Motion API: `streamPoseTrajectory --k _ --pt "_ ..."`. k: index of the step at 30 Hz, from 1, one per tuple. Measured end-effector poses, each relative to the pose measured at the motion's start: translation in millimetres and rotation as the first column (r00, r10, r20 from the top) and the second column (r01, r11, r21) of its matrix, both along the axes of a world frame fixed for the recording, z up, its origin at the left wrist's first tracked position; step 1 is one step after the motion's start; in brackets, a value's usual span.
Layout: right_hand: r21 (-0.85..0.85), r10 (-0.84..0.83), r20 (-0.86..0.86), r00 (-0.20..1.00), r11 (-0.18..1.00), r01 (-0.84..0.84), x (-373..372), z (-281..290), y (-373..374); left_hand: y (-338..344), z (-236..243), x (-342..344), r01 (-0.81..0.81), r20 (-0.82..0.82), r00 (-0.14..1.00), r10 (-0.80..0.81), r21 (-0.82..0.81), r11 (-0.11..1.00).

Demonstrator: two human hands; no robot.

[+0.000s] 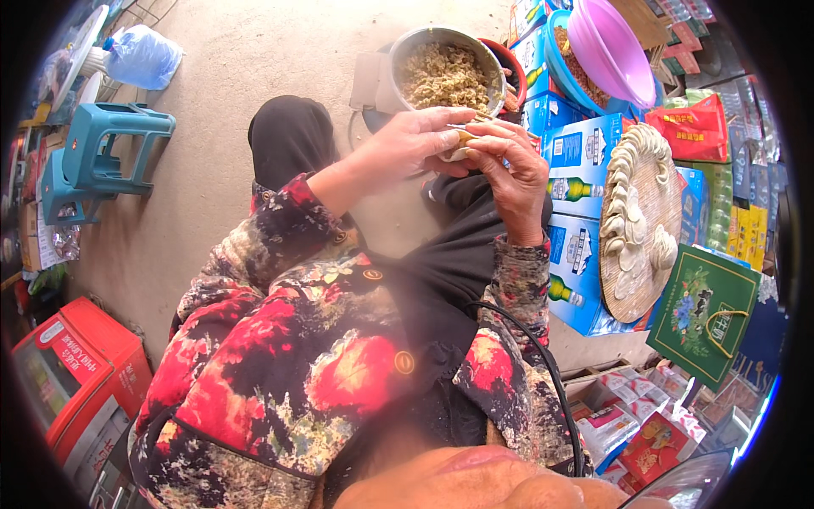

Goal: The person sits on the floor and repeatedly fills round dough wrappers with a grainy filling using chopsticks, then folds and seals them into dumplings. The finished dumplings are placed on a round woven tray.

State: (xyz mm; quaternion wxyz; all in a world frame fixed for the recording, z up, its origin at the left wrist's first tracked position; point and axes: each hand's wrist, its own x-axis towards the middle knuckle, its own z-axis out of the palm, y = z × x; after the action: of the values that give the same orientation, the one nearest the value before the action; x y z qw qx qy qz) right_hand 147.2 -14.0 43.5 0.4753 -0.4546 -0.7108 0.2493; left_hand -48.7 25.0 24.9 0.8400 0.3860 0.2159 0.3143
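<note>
My left hand [407,144] and my right hand [513,174] meet in front of my chest, both closed around a pale dumpling wrapper [462,146] with filling in it. Thin chopsticks [483,127] run between the fingers; which hand holds them I cannot tell. Just beyond the hands stands a metal bowl [405,51] full of chopped filling [443,76]. To the right a round woven tray [657,246] carries several folded dumplings [632,220] along its rim.
Blue cartons [577,153] are stacked under the tray. A pink basin [606,47] and a red packet [695,127] lie far right, a green gift bag [704,314] lower right. Teal plastic stools [102,144] stand left, a red box [76,373] lower left, on the concrete floor [254,51].
</note>
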Motion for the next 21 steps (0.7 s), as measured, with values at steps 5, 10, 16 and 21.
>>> streamPoseTrajectory --k 5,10,16,21 --pt "0.021 -0.012 -0.024 1.000 1.000 0.013 2 1 -1 -3 12 1 0.000 -0.043 0.999 0.001 0.019 1.000" --pt "0.061 -0.075 0.003 0.997 0.995 0.075 3 3 -4 -10 10 5 -0.101 -0.165 0.973 0.161 0.322 0.941" --pt "0.062 -0.146 -0.060 0.987 0.987 0.149 -1 2 -8 -20 12 15 -0.329 -0.086 0.924 0.373 0.320 0.889" --pt "0.172 -0.128 0.023 0.992 0.978 0.122 2 4 -2 -22 13 16 -0.335 -0.104 0.905 0.413 0.425 0.841"
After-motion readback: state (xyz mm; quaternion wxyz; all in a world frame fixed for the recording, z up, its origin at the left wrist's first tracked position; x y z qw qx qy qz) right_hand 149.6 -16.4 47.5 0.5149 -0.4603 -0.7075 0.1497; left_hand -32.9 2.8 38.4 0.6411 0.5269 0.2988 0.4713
